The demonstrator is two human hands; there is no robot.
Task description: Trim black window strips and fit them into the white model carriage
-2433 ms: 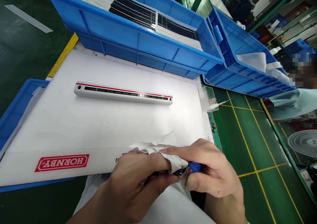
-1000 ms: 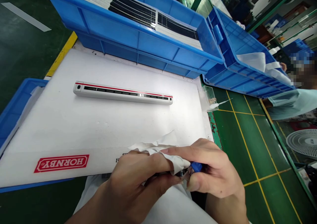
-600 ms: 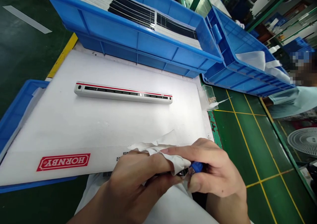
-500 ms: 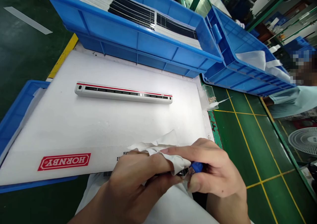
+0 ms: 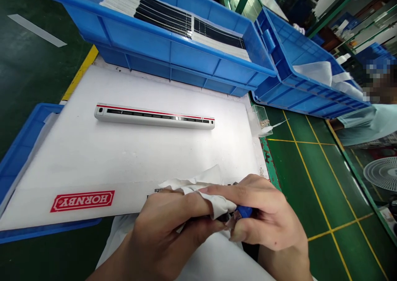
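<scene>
My left hand (image 5: 173,227) is closed on a crumpled white cloth (image 5: 221,203), which is wrapped over something dark between the fingers. My right hand (image 5: 269,214) meets it at the front edge of the board, thumb and fingers pinching a small blue object (image 5: 244,211). Most of that object is hidden, so its kind cannot be made out. Beyond the hands, a white model train coach body (image 5: 155,117) with a red stripe and dark windows lies apart on a white foam board (image 5: 124,157). The board bears a red Hornby label (image 5: 82,201), upside down from here.
A blue crate (image 5: 198,59) at the back holds rows of black-and-white strips. Another blue crate (image 5: 316,94) with white sheets stands to the right. A small transparent box (image 5: 260,117) with a thin white-handled tool sits at the board's right edge. A co-worker's sleeve (image 5: 369,123) shows far right.
My hands keep their grip on the cloth and the blue object, with only a small shift of the fingers. The view has moved slightly; the coach body lies as before.
</scene>
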